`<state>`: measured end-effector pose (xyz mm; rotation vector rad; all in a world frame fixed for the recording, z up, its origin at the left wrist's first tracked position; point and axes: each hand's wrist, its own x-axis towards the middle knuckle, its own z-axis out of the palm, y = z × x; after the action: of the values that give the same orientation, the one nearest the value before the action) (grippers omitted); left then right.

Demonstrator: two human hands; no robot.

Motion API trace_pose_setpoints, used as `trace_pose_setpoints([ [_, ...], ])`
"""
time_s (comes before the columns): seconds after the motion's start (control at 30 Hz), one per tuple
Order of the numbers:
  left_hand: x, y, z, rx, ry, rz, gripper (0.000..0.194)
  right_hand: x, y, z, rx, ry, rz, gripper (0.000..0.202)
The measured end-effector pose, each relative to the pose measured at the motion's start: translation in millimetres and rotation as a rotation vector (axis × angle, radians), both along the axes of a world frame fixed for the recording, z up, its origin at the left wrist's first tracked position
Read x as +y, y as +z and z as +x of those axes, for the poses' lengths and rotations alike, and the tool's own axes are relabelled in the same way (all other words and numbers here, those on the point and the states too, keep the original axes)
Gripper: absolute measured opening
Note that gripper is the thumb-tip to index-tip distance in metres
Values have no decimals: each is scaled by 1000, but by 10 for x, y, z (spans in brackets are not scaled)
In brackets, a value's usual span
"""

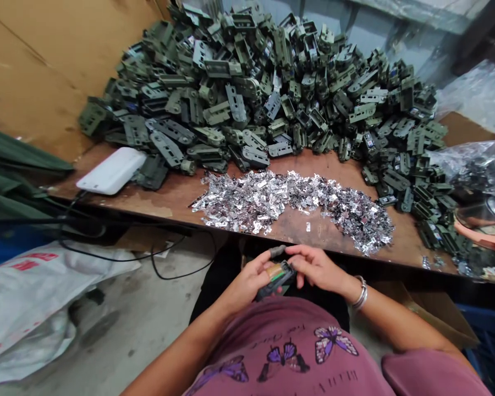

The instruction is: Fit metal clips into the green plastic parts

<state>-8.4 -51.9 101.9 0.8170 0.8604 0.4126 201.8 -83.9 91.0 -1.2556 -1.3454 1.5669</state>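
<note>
My left hand (pixel 247 280) holds a small dark green plastic part (pixel 277 278) in front of my lap, below the table edge. A grey cover sits on that hand's forefinger tip. My right hand (pixel 315 267) rests its fingers on the same part from the right; a metal bracelet circles its wrist. On the wooden table (pixel 169 198) lies a band of small shiny metal clips (pixel 289 206), just beyond my hands. Behind it rises a big heap of green and grey plastic parts (pixel 264 88).
A white flat box (pixel 111 170) lies at the table's left end, with black cables (pixel 157 256) hanging below. White sacks (pixel 37 297) lie on the floor at the left. Clear plastic bags (pixel 474 159) sit at the right. Cardboard (pixel 45 60) stands behind on the left.
</note>
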Motion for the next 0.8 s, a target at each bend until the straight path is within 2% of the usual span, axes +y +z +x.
trace_pose_setpoints([
  [0.1, 4, 32, 87, -84, 51, -96, 49, 267, 68, 269, -590, -50, 403, 22],
  [0.13, 13, 45, 114, -109, 65, -112, 44, 371, 83, 353, -794, -35, 474, 21],
  [0.23, 53, 75, 192, -130, 167, -131, 30, 621, 98, 511, -1251, 138, 474, 20],
  [0.3, 77, 81, 232, -84, 266, -128, 28, 685, 103, 518, -1341, 182, 468, 17],
  [0.37, 89, 78, 251, -15, 324, -113, 28, 650, 118, 451, -1238, 99, 521, 14],
  [0.5, 67, 58, 249, 30, 311, -71, 33, 397, 157, 135, -688, -117, 563, 18],
  [0.57, 43, 44, 245, 1, 282, -14, 37, 271, 163, -55, -464, -183, 557, 12],
  [0.63, 21, 27, 239, -24, 256, 89, 34, 192, 163, -208, -382, -205, 622, 7],
  [0.73, 0, 2, 224, 11, 214, 269, 29, 160, 172, -320, -409, -169, 779, 7],
  [0.8, -13, -10, 214, 90, 187, 375, 27, 163, 176, -336, -433, -165, 826, 10],
])
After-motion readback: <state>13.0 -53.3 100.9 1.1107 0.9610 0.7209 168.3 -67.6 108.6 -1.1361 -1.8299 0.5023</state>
